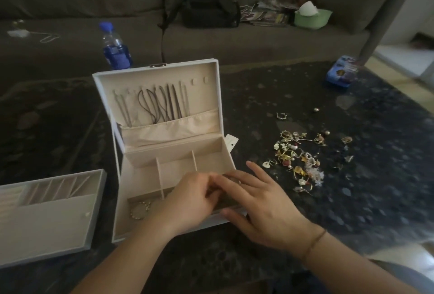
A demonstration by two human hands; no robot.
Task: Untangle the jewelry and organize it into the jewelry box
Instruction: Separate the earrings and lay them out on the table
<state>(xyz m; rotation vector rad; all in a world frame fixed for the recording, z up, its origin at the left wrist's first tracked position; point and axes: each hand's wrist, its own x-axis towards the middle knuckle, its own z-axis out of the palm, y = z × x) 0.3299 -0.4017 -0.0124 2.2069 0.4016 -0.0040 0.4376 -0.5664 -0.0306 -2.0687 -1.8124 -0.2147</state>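
From the head view, the jewelry box [164, 152] sits open on the dark speckled worktop [305, 96], and everything else is placed from it. Its lid [157, 103] stands raised at the back, with several dark cords and thin chains [159, 103] hanging on the hooks inside and their ends tucked into a cream fabric pocket [173, 127]. The base is split by thin dividers into compartments; in the near-left compartment lies a beaded bracelet [141, 209].

Both hands meet over the near-right part of the box. The left hand [187, 202] has its fingers curled toward the right hand's fingertips, perhaps pinching something small, but whether it holds anything cannot be told. The right hand [260, 204] lies with fingers spread and fairly straight over the box's front-right corner, thumb at the front rim. A thin band circles the right wrist.

To the right of the box, well apart from it, a tangled heap of gold and pearl jewelry [298, 157] lies on the worktop, with a few loose pieces scattered beyond. To the left of the box rests a removed insert tray [49, 214] with slanted slots. Behind the box stands a water bottle [115, 47] with a blue cap. Far right of the box is a blue tin [340, 70]. Behind it all, on the sofa [70, 0], sit a dark backpack [209, 5] and a green bowl [312, 17].
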